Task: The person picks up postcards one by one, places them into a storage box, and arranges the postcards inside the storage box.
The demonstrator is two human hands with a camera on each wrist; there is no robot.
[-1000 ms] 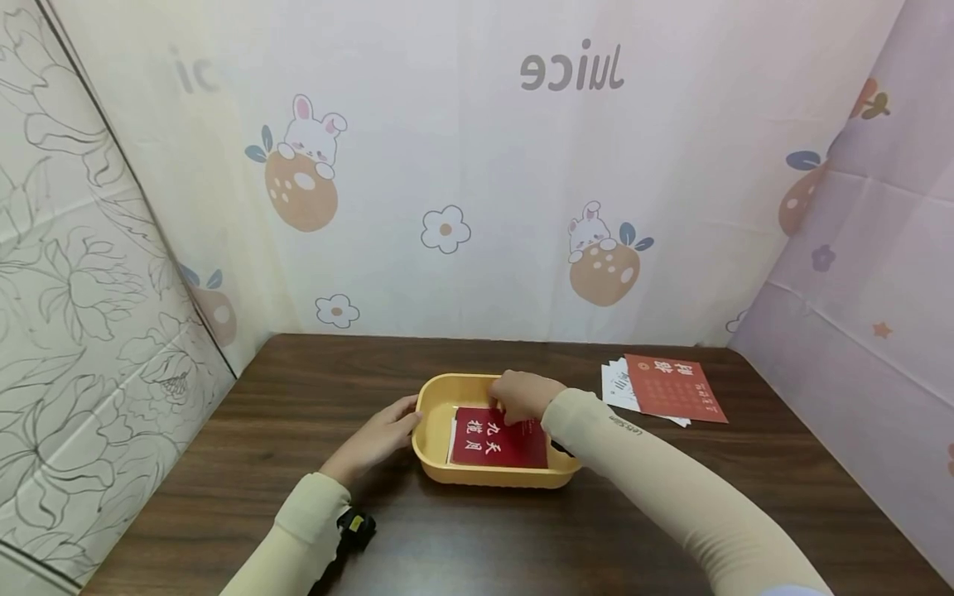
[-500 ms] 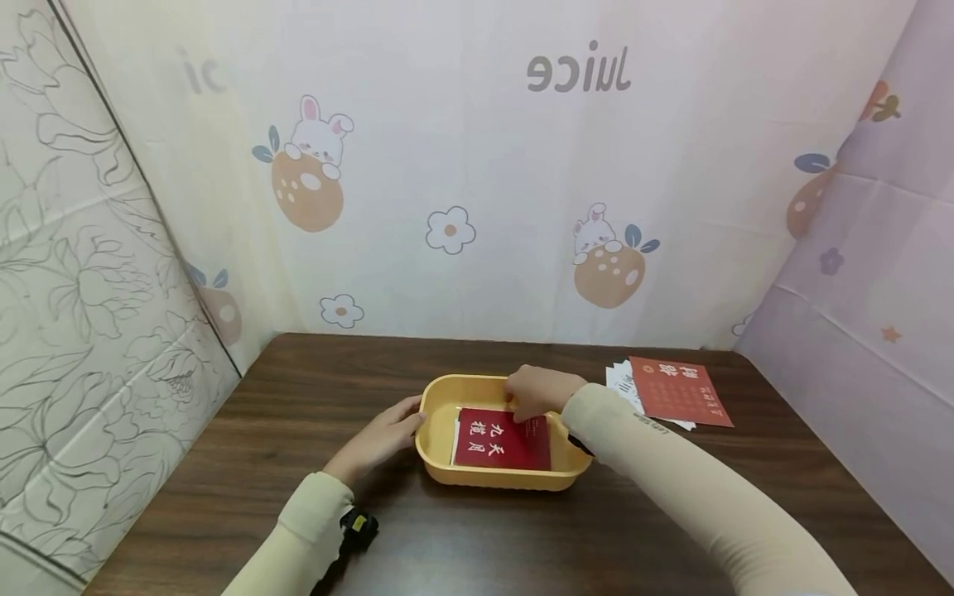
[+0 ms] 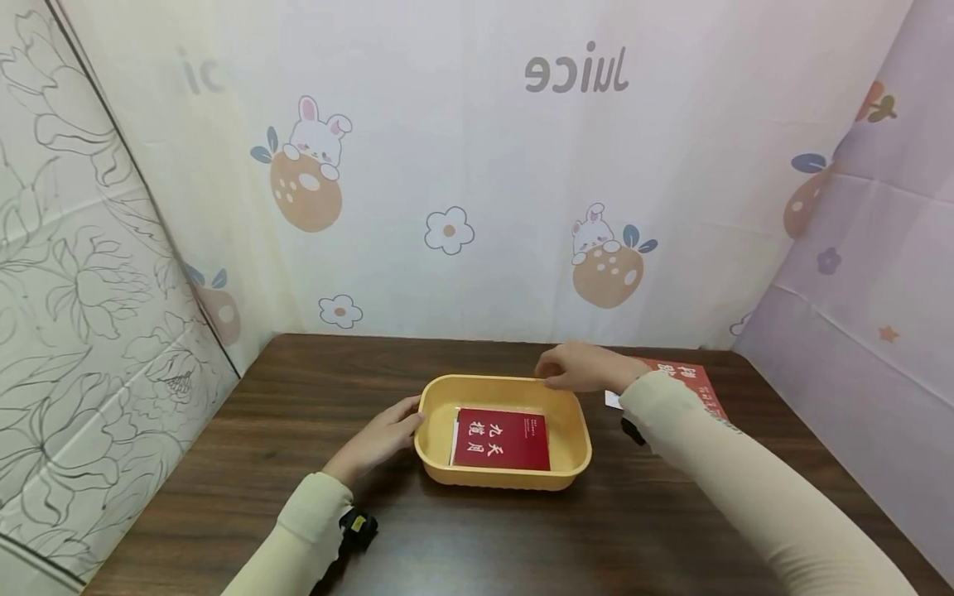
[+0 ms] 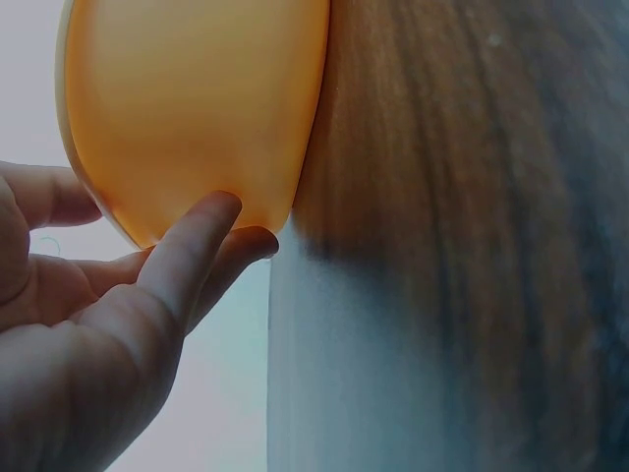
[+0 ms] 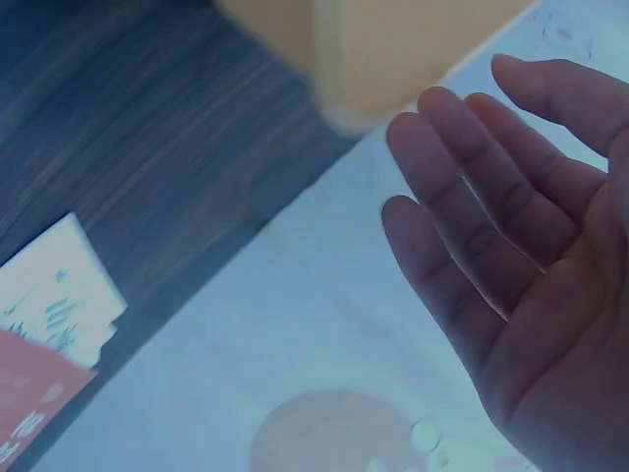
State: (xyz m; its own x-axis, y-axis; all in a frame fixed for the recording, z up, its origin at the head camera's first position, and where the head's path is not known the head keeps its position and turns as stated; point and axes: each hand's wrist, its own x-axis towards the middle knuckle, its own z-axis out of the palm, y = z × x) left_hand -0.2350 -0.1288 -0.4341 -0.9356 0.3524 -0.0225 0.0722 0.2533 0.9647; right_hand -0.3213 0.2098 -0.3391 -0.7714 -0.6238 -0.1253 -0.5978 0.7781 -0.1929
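A yellow plastic basket [image 3: 501, 478] stands on the table. In it lies a dark red card [image 3: 507, 451] with white Chinese characters, a white edge showing under its left side. My left hand [image 3: 383, 439] holds the basket's left end; in the left wrist view its fingers [image 4: 197, 246] lie against the outer wall and at the rim. Over the basket's back right corner hovers my right hand [image 3: 585, 367], which holds nothing; its fingers [image 5: 482, 187] are loosely extended in the right wrist view.
Right of the basket lie an orange-red card [image 3: 696, 383] and white cards [image 5: 64, 285], partly hidden by the right arm in the head view. The dark wooden table [image 3: 328, 364] meets a printed curtain [image 3: 447, 290] at the back.
My right hand has lifted from the red card inside the basket and moved right and back, over the rim. My left hand stays at the basket's left end.
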